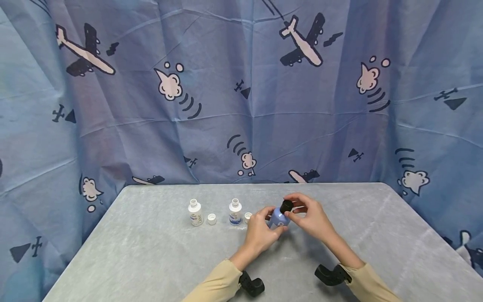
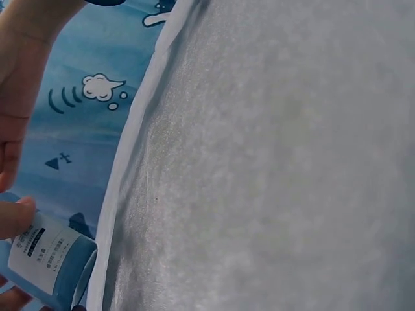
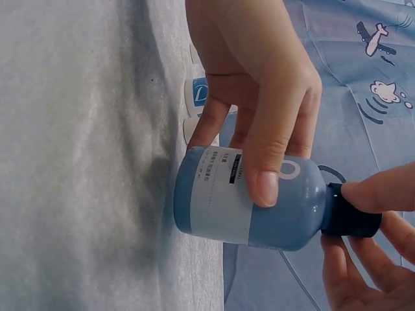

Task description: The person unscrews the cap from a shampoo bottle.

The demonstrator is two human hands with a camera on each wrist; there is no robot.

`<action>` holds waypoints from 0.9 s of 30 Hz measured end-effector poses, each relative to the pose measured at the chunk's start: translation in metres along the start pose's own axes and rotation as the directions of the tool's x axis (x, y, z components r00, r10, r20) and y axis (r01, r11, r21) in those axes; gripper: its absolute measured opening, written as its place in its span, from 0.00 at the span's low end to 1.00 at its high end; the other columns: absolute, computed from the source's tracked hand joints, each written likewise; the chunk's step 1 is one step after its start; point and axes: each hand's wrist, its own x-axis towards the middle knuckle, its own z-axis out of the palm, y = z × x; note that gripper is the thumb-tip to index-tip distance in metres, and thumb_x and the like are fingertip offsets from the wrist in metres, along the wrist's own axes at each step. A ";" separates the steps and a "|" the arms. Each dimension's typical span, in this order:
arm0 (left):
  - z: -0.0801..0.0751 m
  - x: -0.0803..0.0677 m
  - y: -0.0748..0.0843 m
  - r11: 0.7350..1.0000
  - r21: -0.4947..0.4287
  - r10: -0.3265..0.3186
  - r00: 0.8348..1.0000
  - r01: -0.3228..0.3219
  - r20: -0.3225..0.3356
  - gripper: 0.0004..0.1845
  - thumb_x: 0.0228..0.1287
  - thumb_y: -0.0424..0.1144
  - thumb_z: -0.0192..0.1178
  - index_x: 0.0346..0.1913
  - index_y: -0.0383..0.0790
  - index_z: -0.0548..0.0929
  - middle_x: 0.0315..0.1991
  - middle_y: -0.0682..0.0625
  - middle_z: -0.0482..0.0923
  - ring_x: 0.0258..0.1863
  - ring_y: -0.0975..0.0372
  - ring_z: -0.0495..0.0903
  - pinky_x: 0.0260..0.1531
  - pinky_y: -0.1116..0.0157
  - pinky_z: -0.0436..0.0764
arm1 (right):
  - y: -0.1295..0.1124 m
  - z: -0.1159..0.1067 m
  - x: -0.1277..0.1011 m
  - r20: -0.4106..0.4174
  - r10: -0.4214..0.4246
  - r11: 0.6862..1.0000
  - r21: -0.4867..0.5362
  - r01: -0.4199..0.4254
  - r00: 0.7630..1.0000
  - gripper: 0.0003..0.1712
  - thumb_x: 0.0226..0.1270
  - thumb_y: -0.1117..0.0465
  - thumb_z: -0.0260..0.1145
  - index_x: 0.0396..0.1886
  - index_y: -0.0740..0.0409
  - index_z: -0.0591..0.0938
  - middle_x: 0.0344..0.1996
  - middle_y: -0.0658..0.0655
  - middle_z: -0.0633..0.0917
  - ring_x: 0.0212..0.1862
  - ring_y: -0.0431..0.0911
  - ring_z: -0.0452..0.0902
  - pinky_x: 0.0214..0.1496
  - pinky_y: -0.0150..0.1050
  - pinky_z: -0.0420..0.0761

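A blue bottle [image 1: 278, 219] with a white label and a black cap [image 1: 286, 206] is held tilted above the table. My left hand [image 1: 262, 231] grips its body, the thumb across the front in the right wrist view, where the label [image 3: 217, 188] faces the camera. At the neck, my right hand [image 1: 310, 215] pinches the cap between thumb and fingers; the cap sits on the bottle. In the left wrist view only the lower part of the bottle [image 2: 48, 259] appears, with my left thumb [image 2: 16, 217] over the label.
Two uncapped white bottles stand on the grey-covered table [image 1: 143, 251], one at left [image 1: 195, 213] and one nearer the middle [image 1: 235, 212]. Beside each lies a white cap: one [image 1: 211, 219], and another [image 1: 247, 217] close to my left hand. A patterned blue curtain [image 1: 215, 54] hangs behind.
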 end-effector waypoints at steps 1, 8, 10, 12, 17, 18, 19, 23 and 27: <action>0.000 0.000 0.000 1.000 0.001 0.001 1.000 -0.001 -0.001 0.26 0.42 0.43 0.75 0.48 0.40 0.82 0.37 0.48 0.86 0.35 0.65 0.83 0.33 0.75 0.75 | 0.000 0.000 0.000 0.006 -0.013 1.000 0.009 0.013 1.000 0.21 0.57 0.70 0.70 0.52 0.62 0.79 0.46 0.61 0.84 0.44 0.54 0.82 0.44 0.44 0.84; -0.001 0.000 0.001 1.000 0.001 -0.008 1.000 0.008 -0.015 0.26 0.42 0.42 0.75 0.48 0.41 0.82 0.37 0.48 0.86 0.35 0.65 0.83 0.33 0.75 0.76 | -0.002 0.002 0.001 0.021 -0.032 0.999 0.030 0.031 0.999 0.21 0.59 0.68 0.69 0.54 0.63 0.78 0.48 0.62 0.83 0.46 0.54 0.81 0.47 0.45 0.83; -0.001 0.000 0.002 1.000 0.000 -0.013 1.000 0.013 -0.017 0.26 0.42 0.41 0.75 0.48 0.42 0.82 0.37 0.49 0.86 0.35 0.65 0.83 0.32 0.75 0.76 | -0.002 0.003 0.001 0.010 -0.006 1.000 0.020 0.006 1.000 0.22 0.60 0.64 0.70 0.54 0.61 0.78 0.49 0.61 0.83 0.46 0.54 0.81 0.47 0.44 0.83; -0.002 0.000 0.002 1.000 0.000 -0.014 1.000 0.014 -0.018 0.25 0.42 0.42 0.75 0.48 0.42 0.82 0.37 0.49 0.86 0.34 0.66 0.83 0.32 0.75 0.76 | -0.003 0.004 0.001 -0.006 0.031 1.000 0.003 -0.031 1.000 0.23 0.60 0.59 0.71 0.54 0.58 0.78 0.49 0.60 0.83 0.46 0.53 0.81 0.46 0.43 0.83; -0.002 0.000 0.003 1.000 0.004 -0.015 1.000 0.015 -0.015 0.25 0.43 0.42 0.74 0.48 0.42 0.82 0.37 0.49 0.86 0.35 0.66 0.83 0.32 0.75 0.76 | -0.005 0.004 0.001 -0.035 0.096 0.995 -0.037 -0.097 0.995 0.24 0.56 0.57 0.73 0.53 0.56 0.78 0.43 0.58 0.81 0.42 0.48 0.79 0.44 0.41 0.83; -0.002 0.000 0.003 1.000 0.005 -0.013 1.000 0.014 -0.015 0.25 0.43 0.42 0.74 0.48 0.42 0.82 0.37 0.49 0.86 0.35 0.66 0.83 0.32 0.75 0.76 | -0.006 0.004 0.001 -0.037 0.096 0.994 -0.041 -0.098 0.995 0.24 0.56 0.58 0.74 0.52 0.57 0.78 0.42 0.57 0.81 0.41 0.47 0.79 0.43 0.40 0.83; -0.003 0.000 0.002 1.000 0.007 -0.012 1.000 0.012 -0.015 0.25 0.43 0.42 0.75 0.48 0.42 0.82 0.38 0.49 0.86 0.35 0.65 0.83 0.33 0.75 0.76 | -0.006 0.004 0.001 -0.038 0.096 0.994 -0.040 -0.097 0.995 0.24 0.55 0.59 0.74 0.52 0.57 0.79 0.41 0.57 0.80 0.40 0.47 0.78 0.43 0.40 0.83; -0.003 0.000 0.002 1.000 0.010 -0.006 1.000 0.006 -0.012 0.26 0.43 0.42 0.75 0.48 0.41 0.82 0.38 0.48 0.86 0.35 0.65 0.83 0.33 0.75 0.76 | -0.005 0.003 0.001 -0.046 0.056 0.998 -0.026 -0.058 0.997 0.23 0.53 0.64 0.74 0.50 0.59 0.79 0.41 0.57 0.81 0.39 0.47 0.79 0.41 0.40 0.84; -0.004 0.000 0.003 1.000 0.007 -0.003 1.000 0.003 -0.007 0.25 0.43 0.42 0.75 0.48 0.42 0.82 0.38 0.48 0.86 0.35 0.65 0.83 0.33 0.75 0.75 | -0.004 0.003 0.000 -0.055 -0.011 1.000 -0.015 0.010 0.998 0.22 0.53 0.69 0.72 0.49 0.62 0.79 0.42 0.61 0.82 0.38 0.47 0.81 0.40 0.39 0.84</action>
